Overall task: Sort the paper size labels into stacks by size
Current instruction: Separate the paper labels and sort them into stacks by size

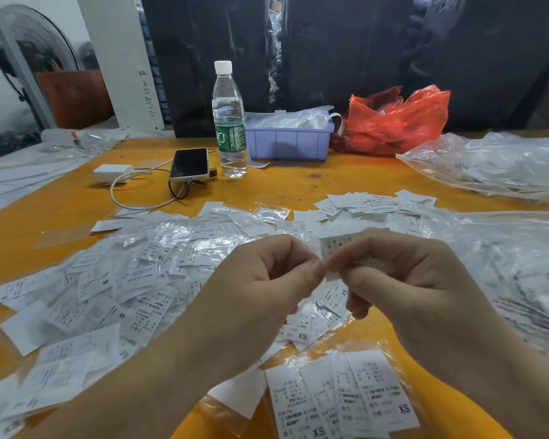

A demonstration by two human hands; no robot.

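Orange table (298, 179) bare past the label heap (114, 280), left hand (267, 280) and right hand (403, 274) pinching one paper label (336, 245) above it, XS stack (346, 397) at the near edge.

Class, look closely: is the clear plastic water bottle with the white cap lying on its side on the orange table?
No, the clear plastic water bottle stands upright on the orange table, beside the dark smartphone.

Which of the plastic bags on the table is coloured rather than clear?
The red plastic bag at the far edge, right of the lilac plastic tray. The other bags are clear.
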